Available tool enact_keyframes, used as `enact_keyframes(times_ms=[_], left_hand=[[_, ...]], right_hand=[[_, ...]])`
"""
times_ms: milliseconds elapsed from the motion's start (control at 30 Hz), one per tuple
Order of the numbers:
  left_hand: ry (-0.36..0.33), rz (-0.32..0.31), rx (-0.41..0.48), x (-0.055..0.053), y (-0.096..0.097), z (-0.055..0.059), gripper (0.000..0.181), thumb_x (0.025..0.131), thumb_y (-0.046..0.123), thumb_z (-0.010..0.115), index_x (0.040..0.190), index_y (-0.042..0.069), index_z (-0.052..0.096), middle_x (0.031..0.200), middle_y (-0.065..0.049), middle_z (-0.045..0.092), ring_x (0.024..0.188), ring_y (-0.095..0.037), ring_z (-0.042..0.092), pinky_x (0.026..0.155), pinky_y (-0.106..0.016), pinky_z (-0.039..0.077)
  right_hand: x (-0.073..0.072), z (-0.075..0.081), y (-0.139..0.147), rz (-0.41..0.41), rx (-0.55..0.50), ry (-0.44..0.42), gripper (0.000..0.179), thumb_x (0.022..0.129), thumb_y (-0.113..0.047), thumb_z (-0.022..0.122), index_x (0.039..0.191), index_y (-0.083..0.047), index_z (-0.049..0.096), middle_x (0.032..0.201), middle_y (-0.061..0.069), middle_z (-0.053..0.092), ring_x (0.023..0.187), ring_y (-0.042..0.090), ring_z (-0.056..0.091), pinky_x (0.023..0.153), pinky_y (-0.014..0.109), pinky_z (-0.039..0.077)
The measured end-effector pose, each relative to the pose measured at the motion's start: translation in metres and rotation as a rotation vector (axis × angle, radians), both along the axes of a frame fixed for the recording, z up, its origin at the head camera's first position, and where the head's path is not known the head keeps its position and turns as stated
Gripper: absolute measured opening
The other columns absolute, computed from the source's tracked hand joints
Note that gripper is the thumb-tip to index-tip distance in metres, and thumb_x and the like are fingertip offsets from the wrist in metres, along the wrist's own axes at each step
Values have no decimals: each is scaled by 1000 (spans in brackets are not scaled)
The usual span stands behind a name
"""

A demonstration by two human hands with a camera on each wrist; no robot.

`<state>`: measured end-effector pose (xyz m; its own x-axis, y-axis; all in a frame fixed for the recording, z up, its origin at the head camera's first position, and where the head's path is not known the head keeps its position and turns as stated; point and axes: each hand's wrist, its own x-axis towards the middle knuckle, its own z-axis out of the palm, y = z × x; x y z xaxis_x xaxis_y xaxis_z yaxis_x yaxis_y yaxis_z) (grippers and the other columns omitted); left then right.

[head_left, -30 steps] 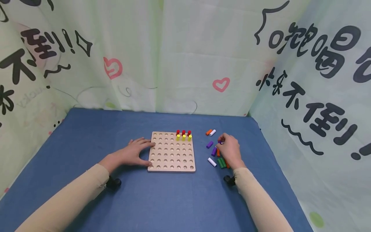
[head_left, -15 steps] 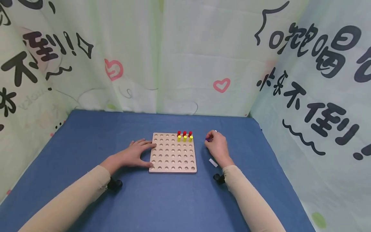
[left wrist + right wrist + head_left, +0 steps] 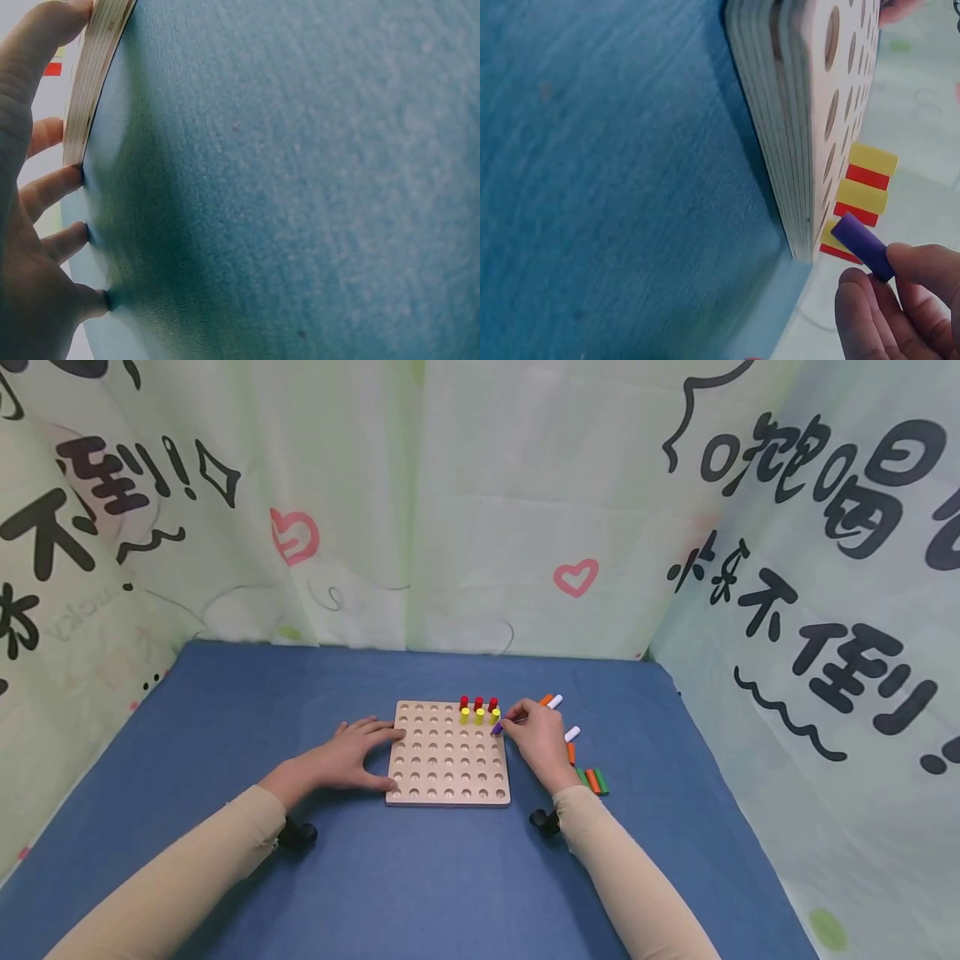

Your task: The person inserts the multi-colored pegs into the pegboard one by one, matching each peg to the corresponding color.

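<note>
A square wooden peg board [image 3: 427, 768] with rows of round holes lies on the blue table. Three red pegs [image 3: 478, 702] stand along its far edge at the right, and three yellow pegs [image 3: 479, 717] stand in the row before them. My left hand [image 3: 348, 756] rests against the board's left side, fingers spread, its thumb [image 3: 64, 22] touching the wooden edge. With thumb and fingertips my right hand [image 3: 538, 739] pinches a purple peg [image 3: 864, 246]. The peg is tilted, its free end close over the board's right edge, just in front of the nearest yellow peg.
Right of the board lie loose pegs: an orange one [image 3: 546, 700] and a white one [image 3: 555, 702] at the back, another white peg [image 3: 572, 734], and orange and green pegs [image 3: 602, 781] nearer me. My right hand hides part of this group. Printed curtains [image 3: 487, 527] enclose the table.
My right hand has moved left from the loose pegs to the board's right edge, bringing a purple peg with it. My left hand stays at the board's left side.
</note>
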<state>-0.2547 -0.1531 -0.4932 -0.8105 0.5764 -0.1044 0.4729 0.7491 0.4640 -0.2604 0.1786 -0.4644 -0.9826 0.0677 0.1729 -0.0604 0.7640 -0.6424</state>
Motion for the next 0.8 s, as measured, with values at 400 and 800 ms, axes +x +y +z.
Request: enact_keyframes(times_ms=[400,800], left_hand=[[6,-2,4,1,-1,0,88,86,60,77,157,18,46,163,-19,39,154,-49,24,115,-80,14],[22,-14,17,0,0,0,88,86,61,76,157,17,46,162,-20,39,153,-51,25,113,-82,15]], right_hand=[[0,0,-6,31,155,-18,9,92,-21,80,96,-14,76,94,4,75,77,20,64,69,34,53],[5,7,-14,108,273,-52,12,92,-20,80,99,-17,71,105,6,74,69,18,58,59,29,47]])
